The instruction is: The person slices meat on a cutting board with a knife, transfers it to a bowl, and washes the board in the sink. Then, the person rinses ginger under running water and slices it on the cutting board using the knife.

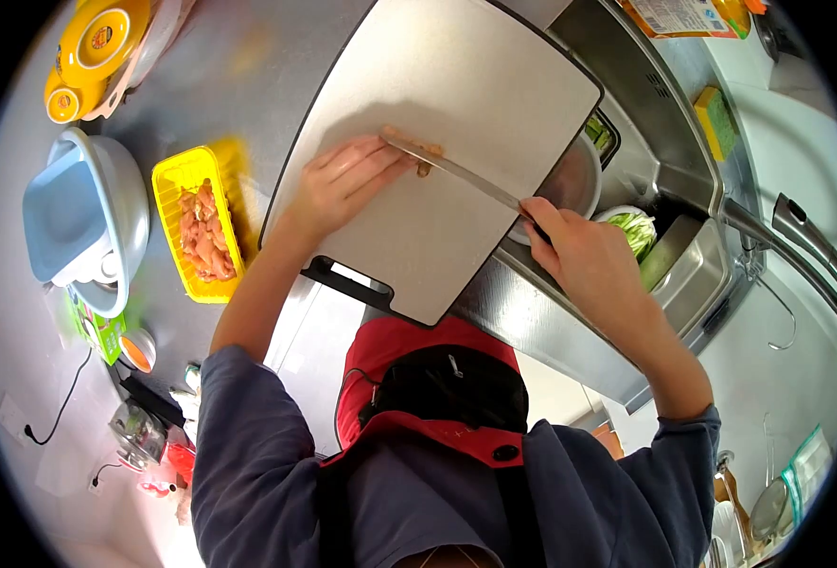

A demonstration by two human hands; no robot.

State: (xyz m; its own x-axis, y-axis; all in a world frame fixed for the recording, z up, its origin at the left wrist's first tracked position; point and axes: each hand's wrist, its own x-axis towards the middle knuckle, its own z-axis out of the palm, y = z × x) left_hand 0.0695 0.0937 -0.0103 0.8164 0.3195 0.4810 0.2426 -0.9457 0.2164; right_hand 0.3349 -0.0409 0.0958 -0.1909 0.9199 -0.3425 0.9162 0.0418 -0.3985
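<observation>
A white cutting board (pixel 428 246) with a dark rim lies across the counter and the sink's edge. My right hand (pixel 584 260) is closed around the dark handle of a kitchen knife (pixel 470 177), whose blade points left over the board. Below the blade, my left hand (pixel 357 180) has its fingers pressed together on a small brown piece of what looks like ginger (pixel 425 168). The blade crosses this piece close to my fingertips. Those fingertips are partly hidden by the knife.
Left of the board stands a yellow tray (pixel 168 204) of raw meat pieces. Beyond it are nested pale basins (pixel 130 204) and yellow bowls (pixel 96 47). On the right, the sink (pixel 664 123) holds a bowl of cut greens (pixel 634 230); a sponge (pixel 714 123) sits on its edge.
</observation>
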